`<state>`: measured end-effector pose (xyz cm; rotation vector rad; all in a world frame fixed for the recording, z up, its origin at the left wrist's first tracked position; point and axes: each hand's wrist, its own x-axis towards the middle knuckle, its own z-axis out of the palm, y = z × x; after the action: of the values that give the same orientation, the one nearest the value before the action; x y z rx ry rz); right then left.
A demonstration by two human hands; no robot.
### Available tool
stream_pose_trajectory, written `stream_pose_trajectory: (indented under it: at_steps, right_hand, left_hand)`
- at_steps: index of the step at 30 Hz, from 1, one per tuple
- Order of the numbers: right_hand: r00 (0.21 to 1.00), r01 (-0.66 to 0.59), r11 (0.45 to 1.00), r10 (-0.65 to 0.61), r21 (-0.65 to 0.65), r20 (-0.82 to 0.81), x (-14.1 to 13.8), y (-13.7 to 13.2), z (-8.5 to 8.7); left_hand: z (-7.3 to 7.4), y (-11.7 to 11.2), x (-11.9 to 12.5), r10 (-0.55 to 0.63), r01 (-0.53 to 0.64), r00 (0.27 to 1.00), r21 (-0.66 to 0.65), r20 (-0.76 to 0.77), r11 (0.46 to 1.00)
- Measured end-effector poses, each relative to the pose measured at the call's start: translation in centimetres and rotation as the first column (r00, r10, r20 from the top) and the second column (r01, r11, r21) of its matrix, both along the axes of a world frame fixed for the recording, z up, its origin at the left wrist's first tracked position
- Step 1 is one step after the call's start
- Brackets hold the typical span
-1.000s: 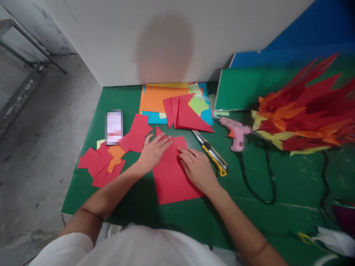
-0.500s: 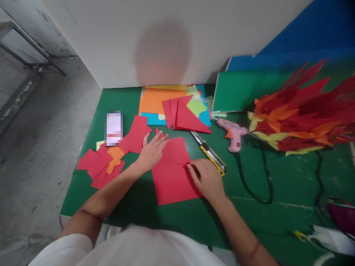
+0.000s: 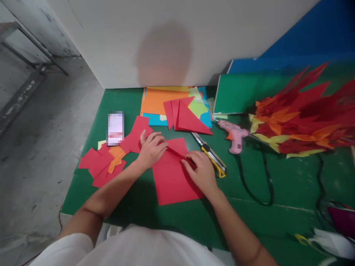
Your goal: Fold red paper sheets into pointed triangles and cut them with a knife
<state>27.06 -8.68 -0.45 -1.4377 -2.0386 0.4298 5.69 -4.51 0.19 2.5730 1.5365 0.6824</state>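
A red paper sheet [image 3: 172, 179] lies on the green table [image 3: 291, 184] in front of me, with a folded flap raised along its upper part. My left hand [image 3: 150, 149] has its fingers curled round the left end of that flap. My right hand [image 3: 200, 171] pinches the right end of the flap near the sheet's right edge. Both hands lift the fold a little off the sheet.
A yellow utility knife [image 3: 212, 156] lies just right of my right hand. A pink glue gun [image 3: 234, 135] and its black cord [image 3: 260, 184] lie further right. Folded red triangles [image 3: 187, 116] rest on coloured sheets [image 3: 159, 99]. Red scraps [image 3: 101, 164], a phone [image 3: 115, 127] and a red-orange paper flower [image 3: 305, 118] are nearby.
My left hand went from lying flat on the sheet to gripping the fold. My right hand slid right along the crease, then closed on the flap, which now stands raised.
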Motion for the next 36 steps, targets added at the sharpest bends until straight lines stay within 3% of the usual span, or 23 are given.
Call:
stream_pose_trajectory:
  at_steps: [4, 9, 13, 15, 17, 19, 20, 22, 25, 30, 33, 36]
  right_hand:
    - [0.977, 0.098, 0.995, -0.095, 0.008, -0.193, 0.3, -0.4, 0.4]
    - [0.945, 0.215, 0.973, -0.187, 0.079, -0.267, 1.3, -0.6, 1.0]
    - [0.925, 0.277, 0.956, -0.239, 0.095, -0.294, 2.0, -0.6, 1.1]
    - [0.923, 0.297, 0.95, -0.258, 0.099, -0.285, 2.1, -0.6, 1.1]
    - [0.934, 0.276, 0.955, -0.24, 0.108, -0.266, 1.8, -0.6, 1.1]
    - [0.95, 0.224, 0.966, -0.187, 0.129, -0.249, 1.3, -0.6, 1.1]
    - [0.956, 0.201, 0.97, -0.163, 0.14, -0.243, 1.1, -0.7, 1.1]
    - [0.963, 0.172, 0.973, -0.132, 0.157, -0.234, 0.9, -0.8, 1.2]
    - [0.958, 0.15, 0.978, -0.108, 0.144, -0.266, 1.3, -1.0, 1.1]
    - [0.902, 0.115, 0.983, -0.043, 0.145, -0.429, 2.6, -0.8, 0.9]
    - [0.963, 0.037, 0.962, 0.038, 0.27, -0.268, 3.0, -0.3, 1.3]
    - [0.987, -0.116, 0.945, 0.144, 0.307, -0.07, 3.1, 0.1, 1.6]
  left_hand:
    - [0.3, 0.2, -0.3, 0.033, -0.035, 0.996, 0.021, 0.078, 0.999]
    - [0.1, 1.2, -1.4, 0.132, -0.172, 0.958, 0.141, 0.253, 0.975]
    - [-0.2, 1.8, -2.5, 0.281, -0.428, 0.799, 0.174, 0.532, 0.887]
    - [-0.2, 1.5, -2.6, 0.266, -0.476, 0.747, 0.211, 0.609, 0.854]
    - [-0.1, 1.1, -2.1, 0.134, -0.348, 0.826, 0.308, 0.548, 0.885]
    - [-0.1, 0.6, -1.3, -0.093, -0.043, 0.934, 0.366, 0.345, 0.929]
    - [-0.1, 0.4, -0.9, -0.164, 0.063, 0.949, 0.344, 0.271, 0.937]
    - [-0.2, 0.2, -0.3, -0.223, 0.143, 0.942, 0.301, 0.251, 0.943]
    - [-0.3, 0.3, -0.1, -0.209, 0.112, 0.882, 0.243, 0.422, 0.964]
    - [-0.2, 0.6, -0.8, -0.048, 0.002, 0.681, 0.063, 0.731, 0.998]
    - [-0.1, 0.6, -0.9, -0.056, 0.115, 0.616, -0.019, 0.786, 0.993]
    - [0.0, 0.6, -1.0, -0.069, 0.282, 0.609, -0.134, 0.791, 0.95]
